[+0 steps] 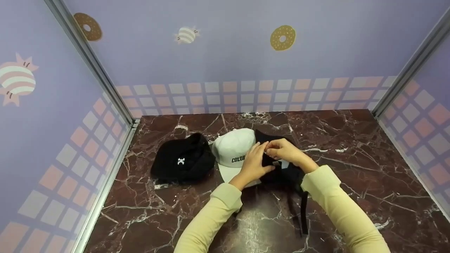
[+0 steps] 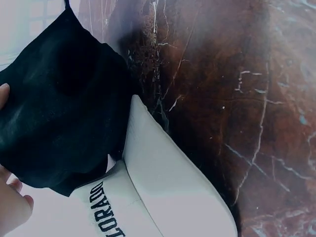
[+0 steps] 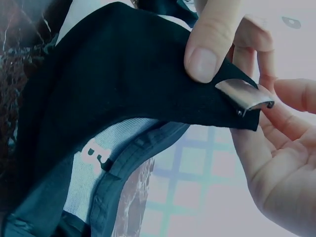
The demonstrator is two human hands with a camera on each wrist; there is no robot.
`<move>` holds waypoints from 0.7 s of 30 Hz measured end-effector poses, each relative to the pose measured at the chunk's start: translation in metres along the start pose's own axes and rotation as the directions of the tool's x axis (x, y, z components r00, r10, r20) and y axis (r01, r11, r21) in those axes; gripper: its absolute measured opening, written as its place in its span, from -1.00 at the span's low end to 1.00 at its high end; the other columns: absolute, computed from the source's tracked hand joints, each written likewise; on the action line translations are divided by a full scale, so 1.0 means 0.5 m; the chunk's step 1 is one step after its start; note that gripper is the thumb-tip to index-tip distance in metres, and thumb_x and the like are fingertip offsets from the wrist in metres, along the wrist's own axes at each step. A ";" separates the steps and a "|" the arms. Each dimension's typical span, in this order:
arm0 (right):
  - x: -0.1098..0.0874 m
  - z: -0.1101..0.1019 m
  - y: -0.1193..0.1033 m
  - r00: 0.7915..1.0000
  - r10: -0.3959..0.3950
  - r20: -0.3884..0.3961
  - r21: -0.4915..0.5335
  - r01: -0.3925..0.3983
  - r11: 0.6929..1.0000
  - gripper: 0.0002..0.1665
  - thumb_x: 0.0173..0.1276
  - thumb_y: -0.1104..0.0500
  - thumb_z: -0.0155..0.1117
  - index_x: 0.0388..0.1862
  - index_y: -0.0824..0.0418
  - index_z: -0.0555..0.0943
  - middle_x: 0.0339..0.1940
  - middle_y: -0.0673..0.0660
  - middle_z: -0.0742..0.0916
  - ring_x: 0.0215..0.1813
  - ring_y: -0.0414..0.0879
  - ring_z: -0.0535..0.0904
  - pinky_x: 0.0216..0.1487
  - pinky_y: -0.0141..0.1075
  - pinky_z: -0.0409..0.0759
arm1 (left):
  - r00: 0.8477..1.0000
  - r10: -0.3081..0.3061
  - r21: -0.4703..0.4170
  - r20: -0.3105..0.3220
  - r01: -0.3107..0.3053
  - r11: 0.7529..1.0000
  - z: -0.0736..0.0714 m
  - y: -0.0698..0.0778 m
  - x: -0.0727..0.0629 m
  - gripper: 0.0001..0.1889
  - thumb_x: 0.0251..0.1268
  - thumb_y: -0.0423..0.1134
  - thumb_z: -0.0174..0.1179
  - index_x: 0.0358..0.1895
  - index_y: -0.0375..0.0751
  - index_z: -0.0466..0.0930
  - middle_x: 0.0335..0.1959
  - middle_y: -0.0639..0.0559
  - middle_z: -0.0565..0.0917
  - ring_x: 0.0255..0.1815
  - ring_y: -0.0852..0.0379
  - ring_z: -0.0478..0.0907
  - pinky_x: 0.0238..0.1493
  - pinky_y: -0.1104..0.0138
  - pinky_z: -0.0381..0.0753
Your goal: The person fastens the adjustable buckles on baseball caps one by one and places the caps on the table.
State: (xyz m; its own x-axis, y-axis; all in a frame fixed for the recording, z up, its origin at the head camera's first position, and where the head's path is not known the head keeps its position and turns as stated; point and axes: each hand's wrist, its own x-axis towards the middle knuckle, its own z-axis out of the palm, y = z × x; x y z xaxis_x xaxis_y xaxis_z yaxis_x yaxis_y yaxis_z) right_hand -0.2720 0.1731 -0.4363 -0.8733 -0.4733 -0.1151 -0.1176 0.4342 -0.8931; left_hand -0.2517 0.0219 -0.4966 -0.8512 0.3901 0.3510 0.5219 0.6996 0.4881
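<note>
A black cap (image 1: 276, 136) with its inside partly showing is between my hands on the right of the group. My left hand (image 1: 254, 163) holds its fabric, the thumb on the near side, the fingers behind. My right hand (image 1: 286, 151) pinches at the cap's strap end, fingertips close to the left ones. In the right wrist view a metal buckle (image 3: 244, 94) sits on the end of that black band (image 3: 163, 84). Beside it stands a white cap (image 1: 233, 144), brim toward me, its black lettering partly covered by my left hand.
Another black cap (image 1: 184, 161) with a small white emblem lies left of the white one. A thin black strap (image 1: 304, 214) hangs near my right sleeve. The dark red marble tabletop (image 1: 140, 218) is bounded by patterned purple walls (image 1: 232, 52) at the back and both sides.
</note>
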 end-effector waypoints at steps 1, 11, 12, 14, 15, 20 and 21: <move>-0.001 0.001 0.000 1.000 0.009 0.008 0.027 -0.009 1.000 -0.78 0.22 0.30 0.03 -0.26 0.47 0.50 -0.50 0.01 0.55 -0.48 -0.25 0.45 -0.44 -0.45 0.47 | 1.000 0.001 0.002 -0.010 -0.001 1.000 0.001 -0.001 0.000 -0.20 -0.12 -0.01 0.30 0.26 -0.18 0.19 0.16 -0.04 0.42 0.28 -0.03 0.20 0.25 0.11 0.17; -0.025 -0.013 0.017 0.995 -0.063 0.077 0.152 0.051 0.987 -0.67 0.28 0.25 0.02 -0.10 0.50 0.45 -0.22 0.19 0.65 -0.16 -0.13 0.57 -0.16 -0.34 0.53 | 0.996 0.004 0.021 -0.093 -0.002 1.000 -0.002 -0.012 -0.006 -0.69 -0.03 -0.11 0.25 -0.16 -0.09 0.60 -0.27 0.05 0.55 -0.08 0.11 0.40 0.04 0.25 0.31; -0.028 -0.016 0.022 0.994 -0.074 0.074 0.138 0.063 0.988 -0.67 0.28 0.26 0.00 -0.08 0.50 0.45 -0.19 0.24 0.64 -0.13 -0.09 0.57 -0.16 -0.34 0.53 | 0.995 -0.004 0.014 -0.095 0.005 1.000 -0.003 -0.014 -0.008 -0.73 -0.01 -0.13 0.24 -0.19 -0.07 0.61 -0.30 0.06 0.55 -0.11 0.11 0.40 0.02 0.26 0.31; -0.036 -0.024 0.031 0.994 -0.083 0.065 0.109 0.076 0.991 -0.67 0.26 0.32 -0.04 -0.05 0.50 0.44 -0.13 0.33 0.62 -0.08 -0.03 0.56 -0.15 -0.34 0.51 | 0.995 -0.024 -0.006 -0.099 0.024 1.000 -0.004 -0.018 -0.009 -0.80 0.02 -0.17 0.21 -0.23 -0.04 0.63 -0.35 0.08 0.55 -0.16 0.12 0.40 -0.02 0.27 0.31; -0.039 -0.029 0.038 0.994 -0.089 0.065 0.096 0.083 0.992 -0.66 0.24 0.35 -0.06 -0.03 0.51 0.43 -0.10 0.38 0.60 -0.07 -0.05 0.56 -0.15 -0.36 0.50 | 0.994 -0.032 -0.016 -0.102 0.030 0.999 -0.005 -0.021 -0.010 -0.83 0.04 -0.19 0.19 -0.25 -0.03 0.63 -0.35 0.08 0.55 -0.16 0.12 0.40 -0.02 0.27 0.31; -0.053 -0.054 0.080 0.990 -0.126 0.066 -0.026 0.128 0.991 -0.51 0.09 0.53 -0.17 0.06 0.51 0.38 0.05 0.48 0.50 0.10 0.11 0.46 -0.02 -0.35 0.44 | 0.991 -0.089 -0.101 -0.100 0.079 0.992 -0.011 -0.035 -0.017 -0.87 0.07 -0.28 0.11 -0.30 -0.05 0.60 -0.30 0.06 0.56 -0.10 0.09 0.40 0.03 0.21 0.28; -0.057 -0.059 0.089 0.988 -0.140 0.068 -0.064 0.144 0.987 -0.46 0.04 0.57 -0.21 0.07 0.52 0.37 0.07 0.48 0.48 0.13 0.13 0.43 0.04 -0.28 0.42 | 0.990 -0.097 -0.117 -0.099 0.085 0.989 -0.012 -0.038 -0.018 -0.87 0.07 -0.29 0.09 -0.31 -0.06 0.59 -0.28 0.05 0.55 -0.08 0.08 0.39 0.04 0.20 0.28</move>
State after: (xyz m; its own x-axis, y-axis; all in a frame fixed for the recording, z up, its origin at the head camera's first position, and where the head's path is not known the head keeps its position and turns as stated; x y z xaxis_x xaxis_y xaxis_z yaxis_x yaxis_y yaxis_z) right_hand -0.2665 0.2286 -0.4601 -0.8143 -0.5801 -0.0180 -0.2723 0.4092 -0.8708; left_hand -0.2534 0.0017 -0.5044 -0.8882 0.2589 0.3796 0.4502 0.6554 0.6065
